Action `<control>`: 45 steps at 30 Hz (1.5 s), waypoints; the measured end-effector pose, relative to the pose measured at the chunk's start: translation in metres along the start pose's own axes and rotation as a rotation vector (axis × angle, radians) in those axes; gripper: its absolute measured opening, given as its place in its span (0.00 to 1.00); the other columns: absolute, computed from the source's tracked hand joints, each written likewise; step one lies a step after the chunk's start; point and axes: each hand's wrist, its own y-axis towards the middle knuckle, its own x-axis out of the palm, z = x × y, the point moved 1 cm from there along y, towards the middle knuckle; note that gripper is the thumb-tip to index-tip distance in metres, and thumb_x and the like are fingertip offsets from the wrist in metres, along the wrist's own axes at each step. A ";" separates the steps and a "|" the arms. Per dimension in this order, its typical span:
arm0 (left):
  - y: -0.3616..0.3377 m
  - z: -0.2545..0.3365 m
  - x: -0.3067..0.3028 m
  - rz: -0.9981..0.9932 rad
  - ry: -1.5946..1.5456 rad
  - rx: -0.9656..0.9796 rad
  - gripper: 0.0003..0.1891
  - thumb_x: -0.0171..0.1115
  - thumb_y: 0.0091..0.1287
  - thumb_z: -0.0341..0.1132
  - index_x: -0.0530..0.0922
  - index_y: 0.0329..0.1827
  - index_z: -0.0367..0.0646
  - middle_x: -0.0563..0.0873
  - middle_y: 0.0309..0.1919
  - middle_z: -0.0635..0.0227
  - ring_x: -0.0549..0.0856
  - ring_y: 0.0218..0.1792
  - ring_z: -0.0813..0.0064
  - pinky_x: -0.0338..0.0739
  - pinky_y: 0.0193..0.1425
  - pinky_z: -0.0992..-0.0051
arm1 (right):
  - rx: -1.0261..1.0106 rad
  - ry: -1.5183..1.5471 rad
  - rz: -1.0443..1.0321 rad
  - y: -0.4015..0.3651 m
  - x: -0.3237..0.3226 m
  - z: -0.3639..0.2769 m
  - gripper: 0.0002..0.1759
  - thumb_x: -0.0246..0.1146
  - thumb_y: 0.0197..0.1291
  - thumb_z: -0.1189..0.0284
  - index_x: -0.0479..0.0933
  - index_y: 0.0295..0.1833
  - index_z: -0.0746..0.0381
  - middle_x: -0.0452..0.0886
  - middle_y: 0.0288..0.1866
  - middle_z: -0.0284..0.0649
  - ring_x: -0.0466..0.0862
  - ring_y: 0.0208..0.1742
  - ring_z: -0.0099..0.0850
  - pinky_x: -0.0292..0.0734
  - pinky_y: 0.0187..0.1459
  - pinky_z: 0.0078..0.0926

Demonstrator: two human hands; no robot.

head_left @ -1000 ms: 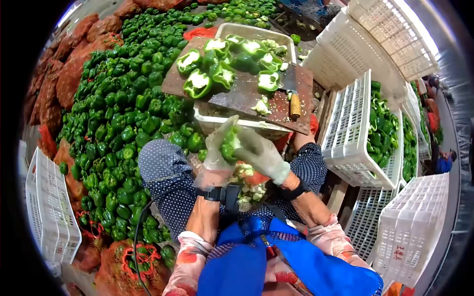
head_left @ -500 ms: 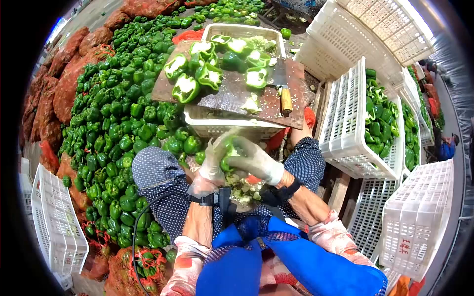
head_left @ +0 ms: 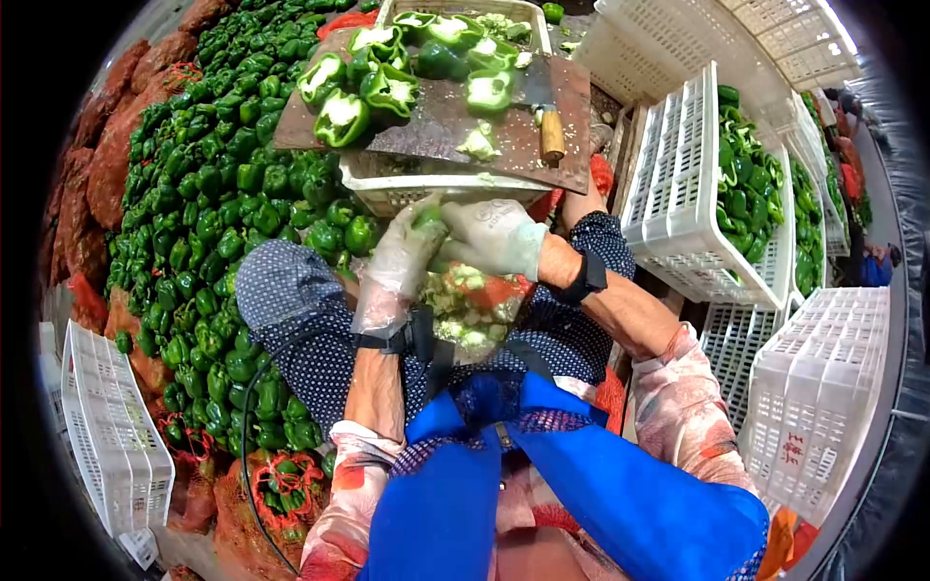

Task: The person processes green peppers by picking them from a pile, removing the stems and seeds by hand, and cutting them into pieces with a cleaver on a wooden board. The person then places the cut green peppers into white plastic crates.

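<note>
The left hand (head_left: 399,259) and right hand (head_left: 496,237) stay pressed together, clamped on a green pepper (head_left: 430,219). It is more hidden than before, above the pepper cores (head_left: 472,308).

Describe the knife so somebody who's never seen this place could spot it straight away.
Just beyond the left hand and right hand, which grip a pepper, a brown cutting board lies across a white crate. The knife rests near the board's right edge, beside the halved peppers. It alone has a pale wooden handle, pointing back toward the person.
</note>
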 end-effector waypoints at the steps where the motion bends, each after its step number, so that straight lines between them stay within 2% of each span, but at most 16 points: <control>1: -0.002 0.005 0.005 0.039 0.032 0.049 0.21 0.56 0.72 0.29 0.74 0.68 0.42 0.85 0.50 0.65 0.83 0.42 0.81 0.80 0.41 0.84 | 0.002 -0.081 -0.035 -0.002 -0.006 -0.005 0.19 0.60 0.62 0.60 0.72 0.46 0.66 0.82 0.34 0.52 0.84 0.38 0.52 0.78 0.40 0.47; 4: 0.006 -0.003 0.002 0.043 -0.057 0.109 0.21 0.57 0.71 0.29 0.74 0.68 0.41 0.84 0.52 0.65 0.82 0.46 0.80 0.79 0.47 0.83 | 0.027 0.020 0.097 0.001 0.007 -0.005 0.19 0.57 0.62 0.61 0.70 0.51 0.65 0.84 0.35 0.54 0.85 0.40 0.53 0.79 0.41 0.52; 5: 0.007 -0.002 -0.002 0.051 -0.075 0.122 0.25 0.58 0.72 0.27 0.68 0.72 0.41 0.85 0.46 0.64 0.81 0.31 0.83 0.78 0.28 0.85 | 0.107 0.075 0.130 0.002 0.012 -0.009 0.19 0.56 0.61 0.62 0.70 0.51 0.64 0.83 0.34 0.55 0.84 0.40 0.54 0.78 0.41 0.53; 6: 0.011 -0.002 -0.002 0.012 -0.130 0.190 0.26 0.60 0.72 0.30 0.67 0.73 0.41 0.84 0.47 0.64 0.82 0.33 0.82 0.80 0.31 0.84 | 0.146 0.141 0.196 0.003 0.024 -0.006 0.22 0.58 0.63 0.61 0.70 0.55 0.66 0.84 0.37 0.53 0.86 0.42 0.49 0.79 0.41 0.49; 11: -0.008 0.025 0.008 -0.002 -0.403 0.292 0.33 0.67 0.65 0.42 0.69 0.71 0.39 0.82 0.52 0.62 0.86 0.42 0.74 0.86 0.41 0.77 | 0.055 1.490 0.625 0.021 0.082 0.026 0.17 0.60 0.69 0.58 0.74 0.53 0.59 0.79 0.33 0.35 0.71 0.28 0.20 0.67 0.28 0.22; 12: -0.008 0.023 0.006 -0.040 -0.482 0.303 0.33 0.68 0.63 0.43 0.70 0.70 0.38 0.83 0.51 0.62 0.86 0.42 0.74 0.86 0.41 0.77 | 0.409 2.314 0.261 0.012 0.064 0.010 0.15 0.59 0.70 0.58 0.75 0.51 0.58 0.77 0.31 0.34 0.67 0.24 0.18 0.63 0.27 0.18; 15: -0.009 0.023 -0.001 -0.091 -0.672 0.295 0.38 0.69 0.61 0.53 0.70 0.67 0.35 0.84 0.49 0.56 0.88 0.42 0.66 0.89 0.42 0.71 | 0.262 1.846 0.527 -0.008 0.003 -0.009 0.15 0.55 0.74 0.60 0.75 0.55 0.59 0.78 0.34 0.36 0.69 0.25 0.22 0.66 0.30 0.21; 17: -0.018 0.034 0.005 -0.118 -0.785 0.287 0.44 0.63 0.63 0.63 0.66 0.71 0.36 0.84 0.50 0.56 0.88 0.44 0.64 0.89 0.43 0.69 | 0.170 1.257 0.333 -0.018 -0.004 0.018 0.21 0.57 0.72 0.59 0.74 0.61 0.62 0.80 0.42 0.40 0.78 0.35 0.30 0.76 0.40 0.26; 19: -0.020 0.032 0.002 -0.063 -0.771 0.277 0.46 0.58 0.63 0.67 0.66 0.72 0.37 0.84 0.50 0.57 0.88 0.45 0.64 0.88 0.45 0.68 | 0.162 0.182 0.302 -0.026 -0.004 0.036 0.26 0.62 0.67 0.61 0.73 0.65 0.64 0.81 0.52 0.48 0.82 0.55 0.46 0.77 0.59 0.35; 24: -0.012 0.020 0.002 -0.275 -0.669 0.229 0.43 0.53 0.67 0.67 0.67 0.73 0.40 0.82 0.56 0.59 0.85 0.54 0.63 0.82 0.58 0.61 | -0.072 0.180 0.349 -0.027 -0.018 -0.015 0.18 0.63 0.62 0.66 0.77 0.57 0.58 0.79 0.57 0.45 0.83 0.51 0.44 0.80 0.51 0.39; 27: 0.009 0.002 -0.012 0.029 0.524 0.730 0.31 0.54 0.72 0.50 0.69 0.71 0.38 0.76 0.66 0.61 0.76 0.66 0.67 0.68 0.71 0.65 | -0.169 -0.218 0.300 -0.006 0.006 -0.020 0.11 0.64 0.48 0.74 0.80 0.41 0.61 0.78 0.47 0.48 0.85 0.41 0.45 0.82 0.39 0.42; 29: 0.012 -0.004 -0.007 -0.049 0.064 0.325 0.30 0.59 0.66 0.40 0.69 0.71 0.38 0.76 0.66 0.60 0.76 0.65 0.68 0.71 0.69 0.66 | -0.139 -0.086 0.315 0.000 0.022 -0.010 0.10 0.64 0.50 0.73 0.80 0.41 0.61 0.80 0.47 0.49 0.86 0.41 0.44 0.82 0.39 0.42; 32: -0.018 0.013 0.014 -0.028 -0.013 0.385 0.31 0.61 0.65 0.43 0.70 0.70 0.40 0.78 0.62 0.62 0.79 0.60 0.67 0.77 0.62 0.68 | 0.119 0.504 0.439 0.001 0.030 -0.001 0.14 0.58 0.65 0.65 0.75 0.50 0.62 0.82 0.45 0.53 0.82 0.47 0.54 0.78 0.49 0.48; 36: -0.008 0.000 0.001 0.003 -0.499 0.265 0.33 0.59 0.68 0.56 0.70 0.70 0.44 0.80 0.60 0.63 0.82 0.56 0.67 0.81 0.57 0.66 | 0.251 0.240 0.400 -0.010 0.031 0.018 0.19 0.60 0.64 0.64 0.76 0.58 0.59 0.80 0.53 0.50 0.82 0.46 0.54 0.79 0.49 0.46; 42: -0.001 -0.020 0.006 0.075 -0.699 0.128 0.34 0.54 0.71 0.62 0.69 0.71 0.46 0.79 0.62 0.63 0.77 0.63 0.63 0.71 0.69 0.60 | -0.042 0.031 0.538 -0.026 0.044 -0.004 0.29 0.67 0.58 0.63 0.72 0.64 0.62 0.73 0.65 0.50 0.74 0.64 0.49 0.70 0.65 0.44; 45: -0.001 -0.024 0.011 -0.031 -0.663 0.215 0.33 0.56 0.72 0.59 0.67 0.71 0.45 0.75 0.65 0.61 0.77 0.62 0.65 0.71 0.69 0.64 | -0.055 0.464 0.575 -0.025 0.053 0.021 0.26 0.69 0.57 0.60 0.78 0.57 0.63 0.79 0.60 0.49 0.77 0.61 0.46 0.71 0.63 0.41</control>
